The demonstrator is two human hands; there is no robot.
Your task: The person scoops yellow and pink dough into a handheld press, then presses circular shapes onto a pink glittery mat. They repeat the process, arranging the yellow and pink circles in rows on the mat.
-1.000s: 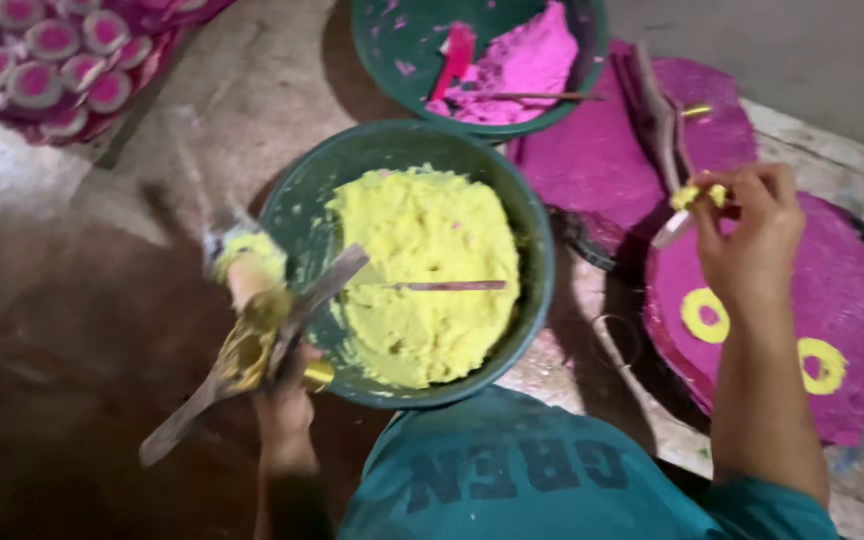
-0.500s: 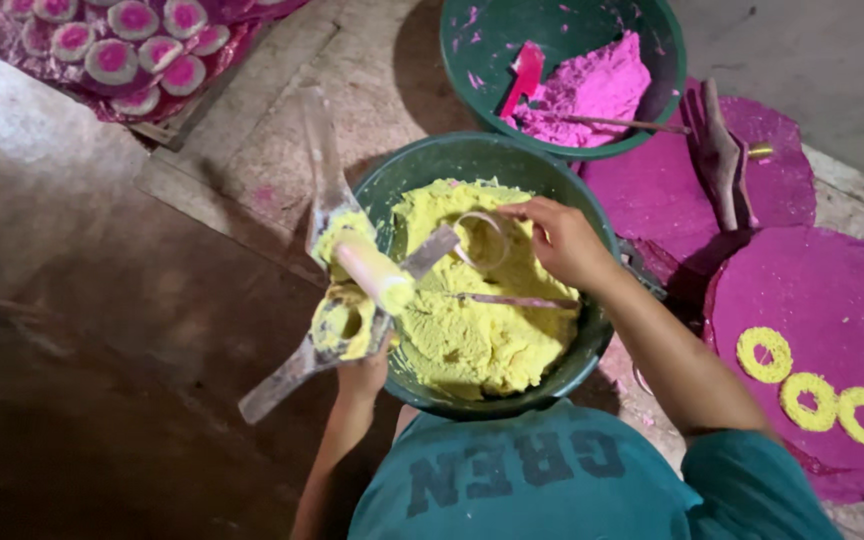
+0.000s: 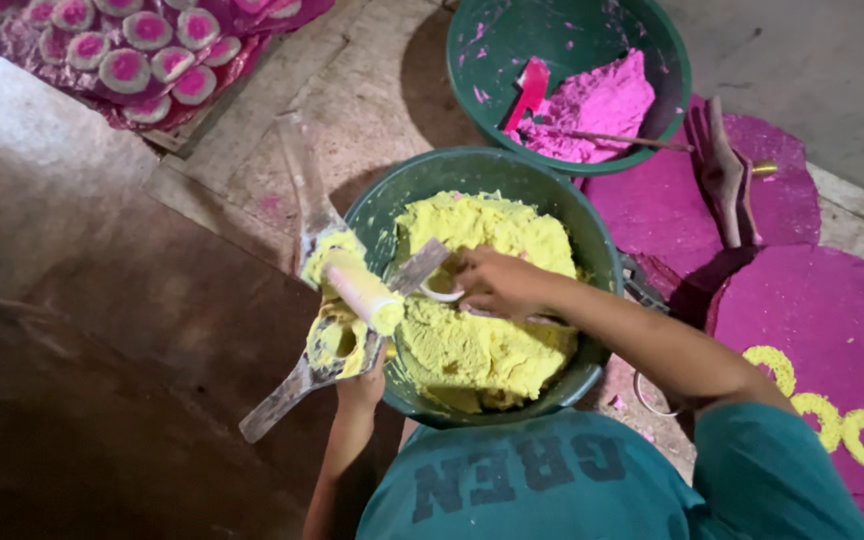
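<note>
Here, a worn concrete floor carries everything. The green basin of yellow paste sits centrally; a second basin holding pink paste stands beyond it, and pink discs lie to its right. At its left rim, the left hand grips a metal mould tool. Above the paste, the right hand pinches a small ring.

yellow paste in green bowl, pink paste, magenta discs

a teal short-sleeved shirt with dark block lettering across the chest; bare forearms.
</note>
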